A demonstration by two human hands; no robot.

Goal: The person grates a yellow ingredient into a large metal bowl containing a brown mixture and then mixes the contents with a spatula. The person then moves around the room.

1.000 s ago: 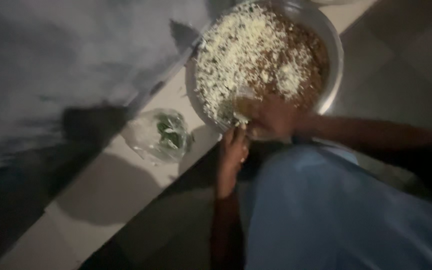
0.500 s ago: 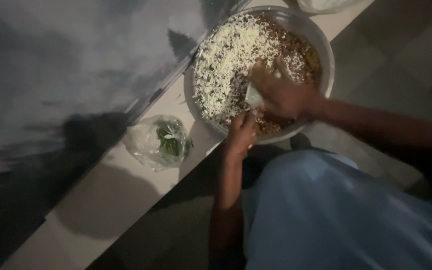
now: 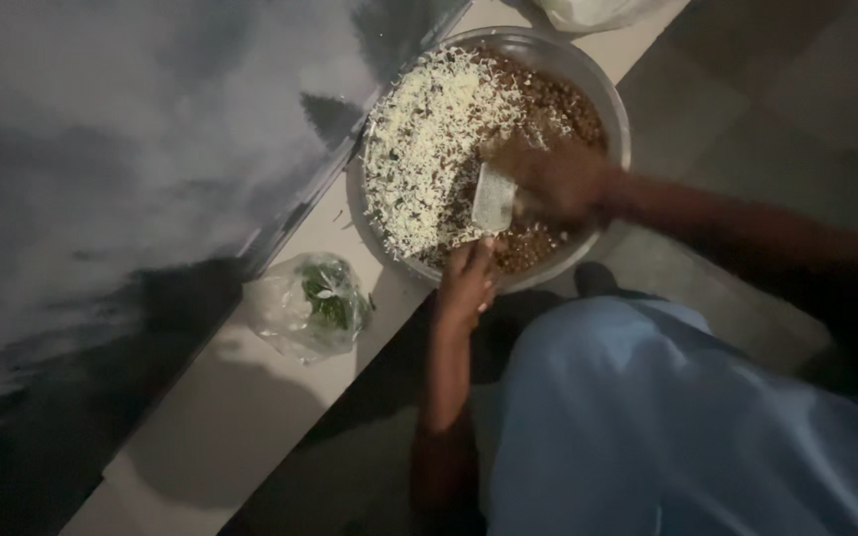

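A large round metal bowl (image 3: 603, 79) sits on a pale ledge. It holds a brown mixture topped with white shredded bits (image 3: 429, 149). My left hand (image 3: 467, 283) grips the bowl's near rim. My right hand (image 3: 553, 184) is inside the bowl, blurred, closed around a flat metal spoon or scraper (image 3: 494, 199) that lies in the mixture.
A clear plastic bag of green leaves (image 3: 312, 303) lies on the pale ledge (image 3: 211, 437), left of the bowl. A grey wall (image 3: 101, 149) runs along the ledge's far side. Part of a white bag (image 3: 588, 12) shows beyond the bowl. My light blue clothing (image 3: 667, 417) fills the lower right.
My right hand has moved with the metal tool from the bowl's near edge toward its middle. My left hand stays on the rim. The view has shifted slightly.
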